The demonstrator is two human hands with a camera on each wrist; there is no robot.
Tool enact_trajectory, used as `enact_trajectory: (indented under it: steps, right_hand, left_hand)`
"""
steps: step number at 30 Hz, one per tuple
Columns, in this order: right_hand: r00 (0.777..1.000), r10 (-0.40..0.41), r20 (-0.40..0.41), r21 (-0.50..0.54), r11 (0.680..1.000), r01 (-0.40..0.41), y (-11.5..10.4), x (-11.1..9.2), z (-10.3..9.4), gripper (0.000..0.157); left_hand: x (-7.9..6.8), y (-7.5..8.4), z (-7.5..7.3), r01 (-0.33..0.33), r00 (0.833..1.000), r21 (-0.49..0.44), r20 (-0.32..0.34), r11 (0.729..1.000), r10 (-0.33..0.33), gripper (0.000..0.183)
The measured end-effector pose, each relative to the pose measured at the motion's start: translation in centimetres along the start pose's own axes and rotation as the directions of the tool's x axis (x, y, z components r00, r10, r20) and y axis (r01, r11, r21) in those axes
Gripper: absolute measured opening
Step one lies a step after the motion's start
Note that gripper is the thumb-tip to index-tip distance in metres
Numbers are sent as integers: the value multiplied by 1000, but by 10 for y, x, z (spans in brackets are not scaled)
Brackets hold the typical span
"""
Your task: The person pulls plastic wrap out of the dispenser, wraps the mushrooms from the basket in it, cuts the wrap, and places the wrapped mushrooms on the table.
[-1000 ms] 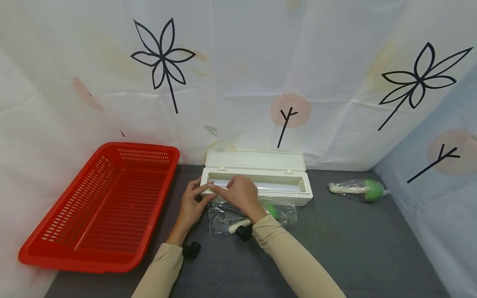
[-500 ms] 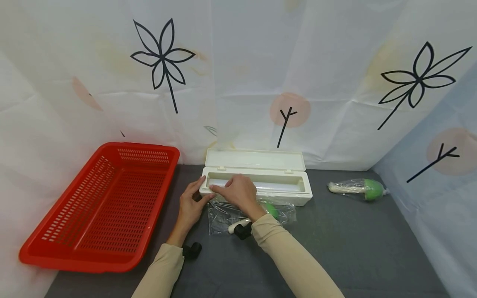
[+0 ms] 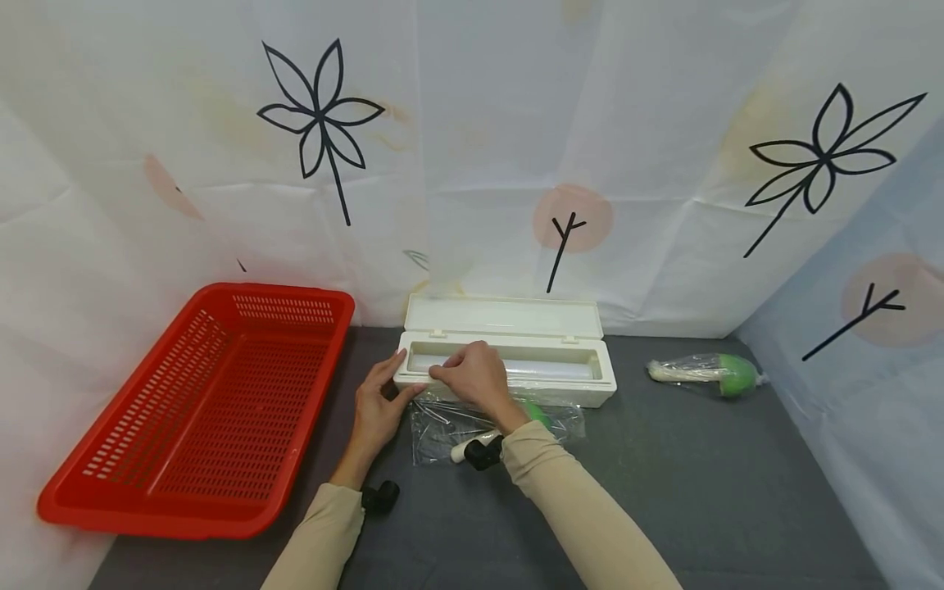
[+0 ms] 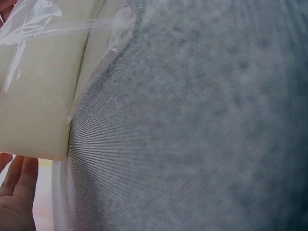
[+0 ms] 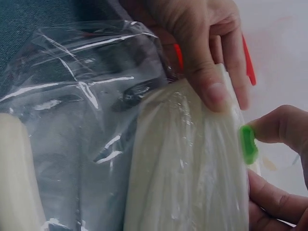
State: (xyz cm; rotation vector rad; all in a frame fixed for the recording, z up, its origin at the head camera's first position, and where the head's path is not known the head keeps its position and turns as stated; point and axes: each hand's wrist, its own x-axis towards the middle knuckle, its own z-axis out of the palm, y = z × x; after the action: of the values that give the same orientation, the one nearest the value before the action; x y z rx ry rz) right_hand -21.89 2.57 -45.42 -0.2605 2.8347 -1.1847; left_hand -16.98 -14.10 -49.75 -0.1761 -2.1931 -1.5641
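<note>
A white cling film dispenser (image 3: 568, 395) lies with its hinged lid (image 3: 505, 316) up and a film roll (image 3: 549, 369) inside. My left hand (image 3: 378, 401) grips the dispenser's left end, thumb on the front, fingers round the end. At the front edge my right hand (image 3: 478, 381) pinches a small green slide cutter (image 5: 249, 145), best seen in the right wrist view. Clear cling film (image 5: 82, 86) hangs over the front face onto the table. Under or within it lies a white stick-like thing with a green end (image 3: 470, 447), partly covered by the right wrist.
To the left stands a red slotted plastic basket (image 3: 239, 410). A film-wrapped white and green thing (image 3: 708, 374) lies at the right on the dark grey table (image 3: 737, 492). A patterned white cloth (image 3: 472, 147) hangs close behind the dispenser.
My left fingers have moved off the dispenser's top edge to its left end. My right hand has shifted slightly right along the front edge.
</note>
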Motion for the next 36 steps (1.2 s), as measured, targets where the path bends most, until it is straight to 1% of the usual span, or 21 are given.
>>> enact_trajectory:
  steps: [5, 7, 8, 10, 11, 13, 14, 15, 16, 18, 20, 22, 25, 29, 32, 36]
  right_hand:
    - [999, -37, 24, 59, 998, 36, 5, 1, -7, 15]
    - [998, -56, 36, 73, 996, 53, 8, 0, -9, 15]
    - [997, -61, 46, 84, 995, 57, 9, -1, -10, 15]
    - [996, -68, 65, 97, 993, 62, 12, -3, -12, 16]
    - [995, -74, 70, 102, 993, 66, 13, -4, -12, 17]
    - [994, -79, 70, 99, 992, 72, 15, -6, -12, 20]
    - [995, -80, 66, 95, 993, 74, 16, -7, -13, 22]
    - [995, -83, 60, 84, 993, 78, 16, -7, -13, 24]
    - [995, -86, 53, 72, 994, 82, 17, -7, -13, 25]
    - [995, -93, 37, 45, 995, 91, 16, -8, -14, 29]
    - [996, -91, 19, 20, 996, 91, 16, -9, -15, 31]
    - [996, -90, 1, -4, 996, 90, 16, -9, -15, 33]
    - [996, -83, -21, -25, 996, 82, 17, -10, -16, 32]
    - [997, -72, -33, -34, 997, 71, 21, -12, -21, 32]
    - [998, -59, -29, -26, 998, 59, 26, -14, -25, 30]
    - [998, -62, -28, -1, 998, 62, 35, -17, -31, 26]
  left_hand:
    - [0, -25, 5, -1, 1000, -8, -7, 1000, 1, 64]
    - [1, -34, 5, -10, 1000, 19, 12, 1000, 10, 62]
    - [1, -36, 4, -20, 999, 36, 37, 999, 18, 60]
    - [2, -37, 2, -48, 993, 64, 109, 997, 41, 52]
    - [3, -37, 0, -63, 987, 81, 156, 995, 50, 47]
    - [5, -37, -3, -89, 967, 106, 249, 990, 60, 39]
    - [6, -36, -4, -91, 957, 109, 285, 990, 56, 36]
    - [7, -35, -5, -91, 950, 115, 307, 989, 51, 33]
    - [8, -35, -6, -89, 947, 127, 317, 988, 44, 31]
    - [9, -35, -7, -78, 950, 136, 310, 988, 32, 29]
    - [10, -34, -7, -75, 958, 138, 286, 988, 33, 28]
    - [10, -34, -7, -84, 963, 144, 267, 986, 43, 27]
    - [10, -33, -7, -101, 965, 159, 258, 982, 58, 27]
    - [10, -33, -7, -112, 967, 166, 247, 980, 68, 27]
    - [10, -34, -7, -110, 969, 162, 237, 981, 69, 27]
    - [9, -36, -8, -106, 972, 154, 224, 982, 70, 26]
